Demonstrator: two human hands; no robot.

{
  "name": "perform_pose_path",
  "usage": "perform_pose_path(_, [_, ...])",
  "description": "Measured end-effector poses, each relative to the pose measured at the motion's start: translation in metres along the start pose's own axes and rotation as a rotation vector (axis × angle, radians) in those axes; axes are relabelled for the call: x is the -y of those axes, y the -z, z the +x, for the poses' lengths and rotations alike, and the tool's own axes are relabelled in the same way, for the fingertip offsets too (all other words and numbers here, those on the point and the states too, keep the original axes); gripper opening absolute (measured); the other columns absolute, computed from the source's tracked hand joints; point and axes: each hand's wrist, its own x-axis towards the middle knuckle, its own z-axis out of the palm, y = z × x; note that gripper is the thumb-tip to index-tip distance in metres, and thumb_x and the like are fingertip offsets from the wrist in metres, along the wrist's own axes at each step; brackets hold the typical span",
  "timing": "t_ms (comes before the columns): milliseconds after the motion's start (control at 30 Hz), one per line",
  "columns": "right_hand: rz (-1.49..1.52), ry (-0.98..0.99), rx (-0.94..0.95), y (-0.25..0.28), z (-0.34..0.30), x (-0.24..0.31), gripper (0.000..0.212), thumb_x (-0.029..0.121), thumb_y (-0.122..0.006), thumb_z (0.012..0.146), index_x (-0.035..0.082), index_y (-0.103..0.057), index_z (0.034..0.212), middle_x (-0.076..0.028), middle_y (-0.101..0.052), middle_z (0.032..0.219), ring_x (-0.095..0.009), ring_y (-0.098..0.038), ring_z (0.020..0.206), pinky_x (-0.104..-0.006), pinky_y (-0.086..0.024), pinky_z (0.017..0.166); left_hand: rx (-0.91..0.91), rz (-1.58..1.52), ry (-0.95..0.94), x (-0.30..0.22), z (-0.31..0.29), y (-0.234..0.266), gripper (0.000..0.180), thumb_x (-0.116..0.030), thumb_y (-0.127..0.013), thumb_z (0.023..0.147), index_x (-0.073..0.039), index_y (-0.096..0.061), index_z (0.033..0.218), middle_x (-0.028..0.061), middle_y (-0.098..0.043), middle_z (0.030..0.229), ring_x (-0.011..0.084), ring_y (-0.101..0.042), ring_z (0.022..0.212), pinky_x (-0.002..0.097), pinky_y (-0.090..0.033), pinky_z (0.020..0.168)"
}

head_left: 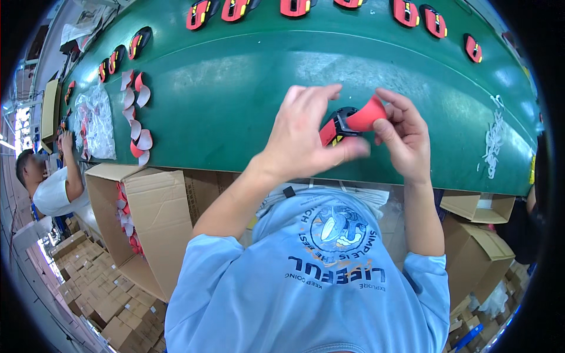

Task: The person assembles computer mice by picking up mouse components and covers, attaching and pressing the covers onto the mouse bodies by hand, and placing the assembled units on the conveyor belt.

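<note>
While hands grip red insole, insole pile lies left.

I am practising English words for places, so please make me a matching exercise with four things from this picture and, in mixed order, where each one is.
Things:
1. red curved piece
2. open cardboard box
3. clear plastic bags
4. row of red-and-black parts

Places:
A. along the far edge of the green belt
B. pinched between the left hand and right hand
C. below the belt's near edge, at the person's left
D. on the belt's left end

Pairs: 1-B, 2-C, 3-D, 4-A
</note>
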Motion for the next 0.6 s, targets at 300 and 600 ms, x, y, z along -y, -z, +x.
perform_pose_path(300, [-0.903, 0.299, 0.254, 0.022, 0.015, -0.022, 0.041, 0.026, -0.084, 0.086, 0.015, -0.076, 0.125, -0.014, -0.066, 0.129, -0.032, -0.057, 0.11, -0.0445, -0.05, 0.097, 0.296, 0.084, -0.125, 0.045, -0.031, 0.0, 0.079, -0.027, -0.088, 0.07, -0.007, -0.061, 0.141, 0.0088, -0.067, 0.135, 0.0345, -0.056, 0.119, 0.0469, -0.044, 0.106])
perform_pose_path(600, [0.0, -0.172, 0.063, 0.022, 0.021, -0.022, 0.038, 0.014, -0.068, 0.105, 0.004, -0.063, 0.141, -0.001, -0.068, 0.099, 0.0, -0.049, 0.065, -0.0182, -0.038, 0.051, 0.192, 0.02, -0.114, 0.058, -0.04, -0.002, 0.072, -0.02, -0.085, 0.071, -0.009, -0.062, 0.139, 0.0066, -0.069, 0.138, 0.0326, -0.06, 0.112, 0.0456, -0.048, 0.103])
